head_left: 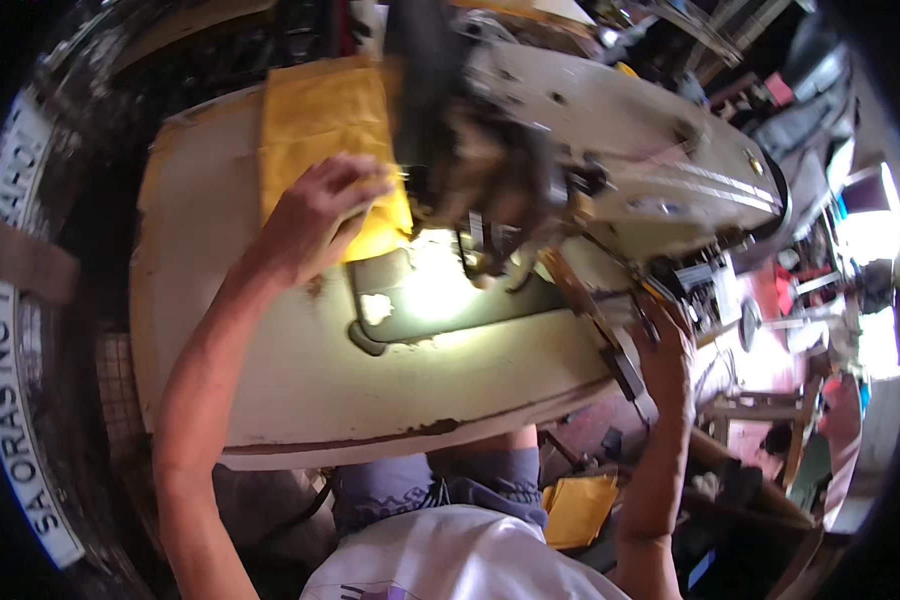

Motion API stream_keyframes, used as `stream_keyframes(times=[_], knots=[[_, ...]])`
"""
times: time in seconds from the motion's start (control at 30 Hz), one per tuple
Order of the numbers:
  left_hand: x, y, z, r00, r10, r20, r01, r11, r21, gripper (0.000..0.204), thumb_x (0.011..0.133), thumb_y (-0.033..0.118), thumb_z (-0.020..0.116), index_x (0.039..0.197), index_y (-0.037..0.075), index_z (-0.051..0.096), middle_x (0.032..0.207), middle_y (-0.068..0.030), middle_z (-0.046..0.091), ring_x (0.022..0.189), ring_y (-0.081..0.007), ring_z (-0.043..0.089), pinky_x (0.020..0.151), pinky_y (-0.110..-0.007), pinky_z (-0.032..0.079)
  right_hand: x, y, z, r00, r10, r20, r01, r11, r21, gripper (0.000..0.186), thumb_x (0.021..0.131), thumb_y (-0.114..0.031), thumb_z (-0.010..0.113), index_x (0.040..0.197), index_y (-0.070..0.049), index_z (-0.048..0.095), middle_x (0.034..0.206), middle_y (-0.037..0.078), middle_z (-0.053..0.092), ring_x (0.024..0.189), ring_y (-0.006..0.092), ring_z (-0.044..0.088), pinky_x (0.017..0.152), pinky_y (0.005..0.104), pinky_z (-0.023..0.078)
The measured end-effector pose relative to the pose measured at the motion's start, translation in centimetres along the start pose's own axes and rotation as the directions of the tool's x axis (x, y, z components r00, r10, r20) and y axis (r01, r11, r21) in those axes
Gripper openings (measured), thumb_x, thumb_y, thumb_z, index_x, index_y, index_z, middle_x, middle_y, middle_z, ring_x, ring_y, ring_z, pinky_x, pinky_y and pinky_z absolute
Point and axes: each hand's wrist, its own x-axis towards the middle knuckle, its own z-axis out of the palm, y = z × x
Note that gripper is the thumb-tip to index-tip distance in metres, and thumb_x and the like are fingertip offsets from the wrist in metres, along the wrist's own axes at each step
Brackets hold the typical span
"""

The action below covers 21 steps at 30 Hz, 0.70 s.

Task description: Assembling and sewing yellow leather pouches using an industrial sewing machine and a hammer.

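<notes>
A yellow paper envelope [320, 110] lies on the pale table [220, 380] under the left side of a dark, blurred sewing machine head [490, 170]. My left hand [325, 215] is on the envelope's lower part, fingers curled onto it beside the needle area. The machine's lamp lights a worn metal plate [410, 325] bright white below the needle area. My right hand [660, 330] is at the table's right edge, fingers bent round something dark that I cannot make out, beside a long wood-and-metal bar [585, 300].
More yellow envelopes [575, 515] lie low at my right, below the table's edge. A pale machine body [660, 130] with a dark rim stretches back right. A lettered white board [15, 410] and dark timber stand at the left. Cluttered tools and furniture fill the bright right side.
</notes>
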Motion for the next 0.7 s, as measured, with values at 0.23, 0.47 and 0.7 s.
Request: stream_keyframes(times=[0.23,0.47,0.7], knots=[[4.6,-11.0,0.7,0.990,-0.117,0.077,0.111,0.990,0.082,0.037,0.090,0.021,0.061,0.122,0.002,0.060,0.131,-0.0163,0.057,0.125,-0.0335,0.051,0.107,-0.041,0.041,0.7,0.9,1.1,0.987,0.106,0.121,-0.129,0.970,0.205,0.030,0.086,0.001,0.062,0.116,-0.001,0.063,0.114,0.017,0.062,0.100,0.0355,0.062,0.087,0.0408,0.050],[4.4,-10.7,3.8,0.969,-0.239,0.053,0.226,0.957,0.180,0.050,0.096,0.038,0.053,0.135,0.006,0.056,0.144,-0.0119,0.049,0.138,-0.0264,0.040,0.118,-0.038,0.025,2.3,-1.3,0.7,0.957,-0.266,-0.114,0.259,0.963,-0.068,0.033,0.087,0.007,0.051,0.119,0.003,0.056,0.109,0.024,0.059,0.094,0.0427,0.061,0.077,0.0467,0.051],[4.4,-10.8,3.5,0.966,-0.254,0.055,0.244,0.960,0.139,0.046,0.097,0.033,0.052,0.135,0.007,0.055,0.145,-0.0109,0.049,0.138,-0.0254,0.039,0.119,-0.038,0.024,18.5,-12.1,8.0,0.800,-0.600,-0.007,0.598,0.799,-0.072,0.023,0.084,-0.004,0.061,0.106,-0.005,0.055,0.093,0.019,0.059,0.080,0.0373,0.061,0.065,0.0447,0.048]])
